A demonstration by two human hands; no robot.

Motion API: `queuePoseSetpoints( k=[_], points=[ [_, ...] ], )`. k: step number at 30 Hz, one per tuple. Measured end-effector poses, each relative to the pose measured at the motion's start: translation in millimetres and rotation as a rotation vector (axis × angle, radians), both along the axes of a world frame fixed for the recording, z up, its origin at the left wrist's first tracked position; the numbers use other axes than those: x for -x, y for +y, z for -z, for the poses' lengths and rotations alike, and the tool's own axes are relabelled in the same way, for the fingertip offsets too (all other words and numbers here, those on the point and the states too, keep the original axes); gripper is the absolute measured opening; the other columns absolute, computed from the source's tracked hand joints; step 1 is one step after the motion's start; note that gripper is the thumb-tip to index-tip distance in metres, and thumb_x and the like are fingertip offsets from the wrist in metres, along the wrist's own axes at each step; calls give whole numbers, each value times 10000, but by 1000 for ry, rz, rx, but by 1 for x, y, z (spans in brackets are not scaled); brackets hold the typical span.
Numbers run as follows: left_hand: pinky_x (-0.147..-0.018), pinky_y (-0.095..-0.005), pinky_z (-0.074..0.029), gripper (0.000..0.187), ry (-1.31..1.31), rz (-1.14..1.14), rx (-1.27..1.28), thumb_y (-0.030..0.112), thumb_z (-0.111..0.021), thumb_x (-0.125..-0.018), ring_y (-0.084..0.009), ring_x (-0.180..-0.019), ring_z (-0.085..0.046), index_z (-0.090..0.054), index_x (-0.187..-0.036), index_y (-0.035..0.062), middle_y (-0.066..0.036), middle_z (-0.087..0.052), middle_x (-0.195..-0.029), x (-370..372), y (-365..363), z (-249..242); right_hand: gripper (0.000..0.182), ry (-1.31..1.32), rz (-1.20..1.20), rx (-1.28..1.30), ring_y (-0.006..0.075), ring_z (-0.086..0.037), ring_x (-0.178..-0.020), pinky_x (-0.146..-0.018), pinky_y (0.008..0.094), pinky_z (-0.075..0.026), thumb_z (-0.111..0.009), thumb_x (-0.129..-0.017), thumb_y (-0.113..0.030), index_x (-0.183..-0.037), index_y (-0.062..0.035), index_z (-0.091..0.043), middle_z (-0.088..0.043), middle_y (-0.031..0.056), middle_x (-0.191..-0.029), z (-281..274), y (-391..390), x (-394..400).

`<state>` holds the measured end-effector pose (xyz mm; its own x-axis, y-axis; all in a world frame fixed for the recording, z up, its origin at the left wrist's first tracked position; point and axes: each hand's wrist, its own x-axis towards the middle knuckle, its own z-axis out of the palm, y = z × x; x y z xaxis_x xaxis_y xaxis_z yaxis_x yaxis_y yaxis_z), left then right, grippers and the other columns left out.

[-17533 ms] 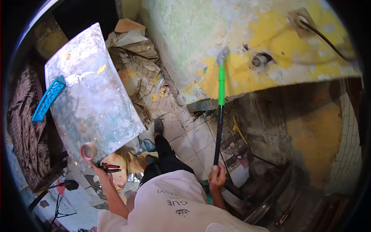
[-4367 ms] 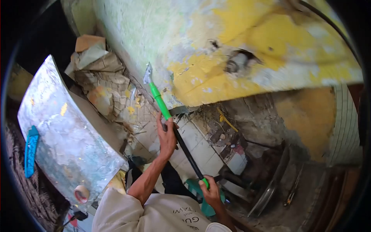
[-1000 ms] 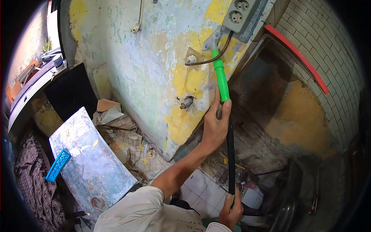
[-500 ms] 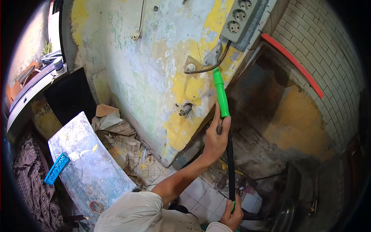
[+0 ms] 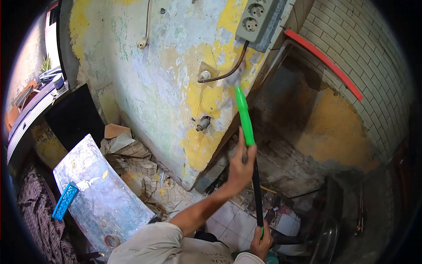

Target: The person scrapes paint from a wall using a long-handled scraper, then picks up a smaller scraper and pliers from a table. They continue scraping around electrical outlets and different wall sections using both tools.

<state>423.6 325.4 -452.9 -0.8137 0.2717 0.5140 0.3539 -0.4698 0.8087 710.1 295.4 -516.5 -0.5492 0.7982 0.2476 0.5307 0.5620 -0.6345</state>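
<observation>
A long tool with a bright green upper section point(image 5: 246, 116) and a black shaft point(image 5: 257, 193) slants up to the peeling wall point(image 5: 149, 88). Its tip is blurred, beside the brown cable point(image 5: 231, 72) under the grey socket strip point(image 5: 255, 22). My left hand point(image 5: 241, 165) is wrapped round the tool where green meets black. Lower down, my right hand point(image 5: 262, 243) is closed on the shaft's bottom end, near a small green part. A metal pipe stub point(image 5: 203, 123) sticks out of the wall left of the tool.
A paint-stained board point(image 5: 110, 189) at lower left bears a blue slotted piece point(image 5: 65, 201) and a tape roll point(image 5: 111, 240). Crumpled paper point(image 5: 121, 143) lies at the wall's foot. A red strip point(image 5: 325, 64) edges the tiled wall; dark clutter point(image 5: 327, 220) stands lower right.
The view has shifted, with the wall and socket strip now further left and up. The tool's tip has moved down slightly relative to the cable, and both hands have moved a little lower.
</observation>
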Motion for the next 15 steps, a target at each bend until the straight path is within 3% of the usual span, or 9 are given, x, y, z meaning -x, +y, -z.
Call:
queuePoseSetpoints(
  k=[2, 4, 6, 7, 9, 11, 13, 14, 15],
  points=[
    [-942, -295, -514, 728, -27, 51, -36, 197, -576, -1143, -154, -1055, -628, -180, -1730, 29, -186, -683, -1328, -22, 5, 8, 399, 156, -20, -99, 424, -755, -964, -823, 460, -574, -561, -1080, -183, -1369, 76, -652, -746, 293, -1086, 16, -1, -13],
    [-925, -284, -513, 727, -45, 69, -70, 193, -576, -1144, -152, -1031, -624, -180, -1730, 30, -172, -688, -1290, -16, 9, 3, 402, 105, 1, -39, 425, -755, -972, -828, 462, -574, -563, -1079, -189, -1367, 77, -652, -745, 290, -1085, 9, 2, -5],
    [-847, -249, -470, 692, -52, 40, -111, 191, -551, -1151, -98, -910, -495, -213, -1730, 24, -41, -594, -1143, 3, 1, -27, 409, 59, 35, 29, 422, -752, -966, -830, 467, -572, -563, -1082, -203, -1368, 74, -653, -744, 280, -1092, -20, -6, 14],
    [-847, -249, -470, 692, -64, 49, -96, 191, -551, -1151, -98, -910, -495, -213, -1730, 24, -41, -594, -1143, 1, -7, -28, 409, 47, 46, 44, 422, -752, -966, -830, 467, -572, -563, -1082, -203, -1368, 74, -653, -744, 280, -1092, -23, -15, 12],
    [-877, -258, -479, 691, -143, 163, -26, 192, -558, -1149, -107, -933, -518, -222, -1730, 29, -47, -594, -1158, 6, -17, -36, 370, 109, 31, -19, 295, -653, -757, -719, 420, -526, -588, -1083, -204, -1337, 56, -660, -684, 212, -916, -29, -19, 16],
    [-877, -263, -487, 720, -13, 76, 26, 191, -535, -1157, -125, -925, -530, -149, -1747, 48, -34, -576, -1142, -17, -11, -3, 372, 129, 17, -34, 319, -668, -786, -761, 424, -539, -588, -1087, -217, -1347, 37, -661, -706, 221, -964, 4, -25, -12],
    [-980, -288, -483, 744, -12, 140, -17, 197, -531, -1158, -150, -1073, -587, -106, -1751, 53, -88, -614, -1297, -33, 0, 23, 437, 102, 25, -127, 437, -748, -999, -872, 460, -589, -589, -1128, -277, -1379, 69, -680, -760, 292, -1174, 20, -25, -29],
    [-1125, -329, -421, 752, -53, 183, -14, 192, -537, -1155, -185, -1338, -546, -99, -1748, 42, -176, -541, -1548, -31, -5, 14, 425, 112, 28, -145, 419, -748, -981, -860, 459, -588, -576, -1136, -264, -1380, 69, -676, -762, 290, -1157, 18, -20, -24],
    [-1125, -329, -421, 752, -72, 191, -17, 192, -537, -1155, -185, -1338, -546, -99, -1748, 42, -176, -541, -1548, -26, -4, 5, 425, 92, 34, -147, 419, -748, -981, -860, 459, -588, -576, -1136, -264, -1380, 69, -676, -762, 290, -1157, 13, -11, -21]
  ],
)
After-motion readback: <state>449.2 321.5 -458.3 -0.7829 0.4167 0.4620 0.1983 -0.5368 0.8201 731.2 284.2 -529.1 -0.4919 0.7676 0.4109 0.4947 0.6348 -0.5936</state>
